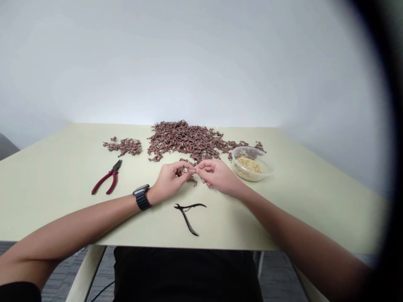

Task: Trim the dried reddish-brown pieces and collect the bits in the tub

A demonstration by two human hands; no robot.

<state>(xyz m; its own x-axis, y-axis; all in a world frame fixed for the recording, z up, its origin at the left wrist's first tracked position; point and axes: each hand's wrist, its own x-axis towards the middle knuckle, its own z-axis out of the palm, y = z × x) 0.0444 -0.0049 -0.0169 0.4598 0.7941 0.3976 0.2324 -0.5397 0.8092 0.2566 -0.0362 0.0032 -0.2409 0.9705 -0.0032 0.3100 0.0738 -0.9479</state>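
Note:
My left hand [170,179] and my right hand [215,174] meet over the middle of the pale table [56,180]. Both are closed in a pinch, fingertips touching around a small brown piece [189,173] taken from the heap. A black watch [142,197] is on my left wrist. Just beyond the hands lies a big heap of small reddish-brown pieces [189,140]. A black nipper tool [188,212] lies on the table just in front of my hands.
A smaller pile of the same brown pieces [124,146] sits at the back left. Red-handled pliers [107,178] lie to the left. A clear plastic bowl [252,168] of tan grains stands to the right. The table's front edge is close to my body.

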